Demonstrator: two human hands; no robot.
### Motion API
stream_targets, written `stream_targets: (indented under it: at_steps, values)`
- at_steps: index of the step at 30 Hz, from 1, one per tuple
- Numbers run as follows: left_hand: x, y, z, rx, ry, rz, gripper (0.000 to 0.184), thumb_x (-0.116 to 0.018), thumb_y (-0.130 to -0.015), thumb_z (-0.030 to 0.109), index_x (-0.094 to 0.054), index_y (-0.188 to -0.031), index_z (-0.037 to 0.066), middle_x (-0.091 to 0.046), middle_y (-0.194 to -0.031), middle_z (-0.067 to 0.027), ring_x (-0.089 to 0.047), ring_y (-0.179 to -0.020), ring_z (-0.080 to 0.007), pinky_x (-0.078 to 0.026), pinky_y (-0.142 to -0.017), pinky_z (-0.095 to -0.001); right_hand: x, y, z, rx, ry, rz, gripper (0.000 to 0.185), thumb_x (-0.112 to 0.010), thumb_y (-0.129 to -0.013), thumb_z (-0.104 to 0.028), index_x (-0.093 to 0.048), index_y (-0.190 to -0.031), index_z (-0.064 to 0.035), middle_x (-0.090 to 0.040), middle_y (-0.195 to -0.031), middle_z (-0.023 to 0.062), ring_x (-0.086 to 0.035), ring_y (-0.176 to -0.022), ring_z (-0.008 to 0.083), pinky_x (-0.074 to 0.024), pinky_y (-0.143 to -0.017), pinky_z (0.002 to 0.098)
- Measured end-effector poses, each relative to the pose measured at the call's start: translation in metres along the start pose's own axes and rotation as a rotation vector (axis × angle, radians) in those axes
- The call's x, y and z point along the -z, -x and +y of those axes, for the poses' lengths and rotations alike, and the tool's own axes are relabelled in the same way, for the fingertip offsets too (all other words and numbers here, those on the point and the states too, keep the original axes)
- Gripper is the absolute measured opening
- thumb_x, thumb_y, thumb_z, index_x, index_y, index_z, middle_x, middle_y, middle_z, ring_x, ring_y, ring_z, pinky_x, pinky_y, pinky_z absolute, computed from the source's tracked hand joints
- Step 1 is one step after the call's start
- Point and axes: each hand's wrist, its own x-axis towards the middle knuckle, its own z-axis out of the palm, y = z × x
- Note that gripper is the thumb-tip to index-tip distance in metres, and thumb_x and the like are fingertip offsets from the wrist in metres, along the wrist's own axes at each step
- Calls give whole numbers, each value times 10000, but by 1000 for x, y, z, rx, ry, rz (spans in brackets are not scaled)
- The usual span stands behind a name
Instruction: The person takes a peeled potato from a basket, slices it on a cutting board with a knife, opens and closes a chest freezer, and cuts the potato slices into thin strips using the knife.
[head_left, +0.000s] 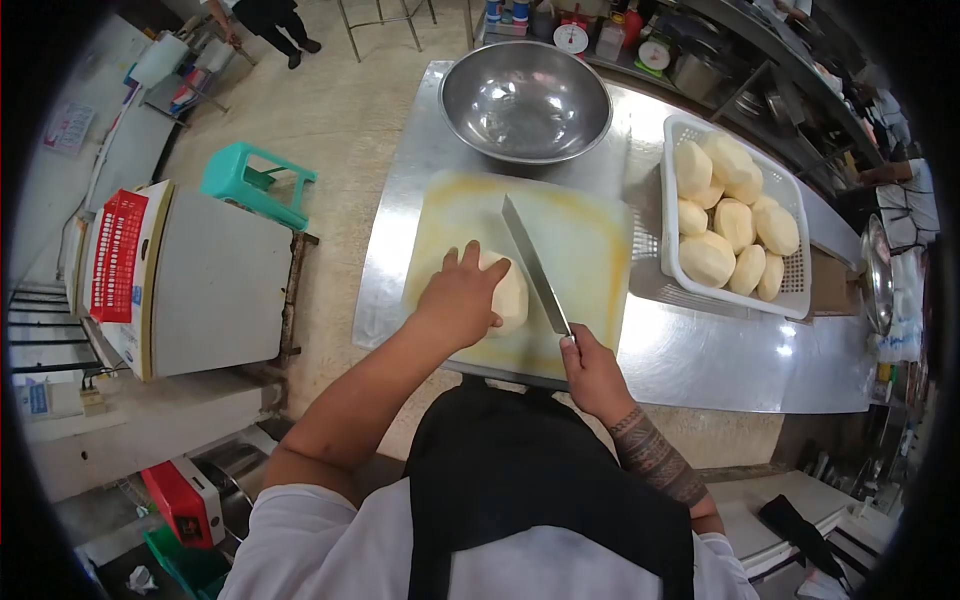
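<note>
A large peeled, pale root vegetable sits on the cutting board, left of its middle. My left hand lies over it, fingers spread and thumb around its near side, steadying it. In my right hand is the handle of a long kitchen knife. The blade points away from me, right of the vegetable and apart from it. I cannot make out the exact kind of vegetable.
A steel bowl stands beyond the board on the metal table. To the right, a white plastic basket holds several peeled vegetables. A green stool and a white chest are at the left. Another person's legs show far back.
</note>
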Motion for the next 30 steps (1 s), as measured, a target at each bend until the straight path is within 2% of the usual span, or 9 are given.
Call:
stream_targets:
  at_steps: [2, 5, 9, 11, 15, 18, 22, 30]
  values:
    - [7, -1, 4, -28, -6, -43, 842, -912, -809, 223, -504, -1544, 160, -449, -1518, -286, -549, -1339, -482, -539, -1083, -510, 1, 0, -4, -30, 26, -11, 358, -540, -1094, -271, -599, -1332, -10, -699, -872, 263, -701, -859, 473, -534, -770, 532]
    - [13, -9, 7, -15, 29, -111, 847, -917, -794, 176, -507, -1535, 157, -482, -1443, -282, -584, -1275, -483, -570, -1031, -498, -7, 2, 0, -2, 84, 10, 361, -542, -1090, -264, -597, -1349, -18, -707, -882, 266, -703, -866, 478, -541, -778, 539]
    - [7, -17, 6, -13, -3, -102, 856, -931, -760, 147, -516, -1508, 147, -499, -1388, -272, -614, -1221, -468, -589, -993, -489, -7, 5, -11, -8, 70, -13, 376, -532, -1091, -253, -577, -1373, -9, -717, -904, 268, -705, -877, 485, -548, -792, 543]
    - [4, -18, 4, -23, -8, -98, 854, -937, -743, 134, -521, -1489, 139, -498, -1386, -276, -618, -1216, -470, -591, -990, -488, 0, 12, -27, 70, 64, 8, 383, -526, -1093, -252, -567, -1378, 1, -714, -889, 264, -706, -874, 484, -547, -796, 544]
    - [6, -16, 5, -20, 22, -83, 845, -939, -731, 123, -523, -1468, 125, -497, -1381, -274, -616, -1216, -473, -590, -991, -488, 15, 20, -58, 59, 19, -10, 365, -515, -1098, -251, -573, -1349, 8, -701, -858, 271, -698, -863, 494, -536, -786, 563]
    - [5, -15, 6, -15, 23, -87, 851, -937, -733, 122, -519, -1473, 124, -493, -1385, -273, -612, -1222, -477, -585, -1001, -494, -9, -4, -21, 40, 86, -54, 347, -511, -1100, -247, -572, -1329, 5, -690, -843, 280, -682, -843, 511, -521, -763, 582]
    - [4, -13, 5, 5, 57, -64, 869, -939, -724, 107, -514, -1481, 125, -492, -1391, -263, -593, -1257, -482, -579, -1013, -501, -14, -5, -12, 56, 108, -50, 336, -506, -1100, -241, -561, -1331, -3, -689, -847, 287, -672, -843, 522, -513, -756, 593]
    - [8, -11, 7, 20, 99, -74, 878, -940, -717, 95, -513, -1484, 124, -487, -1417, -253, -572, -1295, -478, -579, -1022, -501, 13, 17, -56, 130, 42, -8, 344, -510, -1092, -243, -553, -1333, -1, -702, -853, 276, -681, -847, 517, -523, -765, 600]
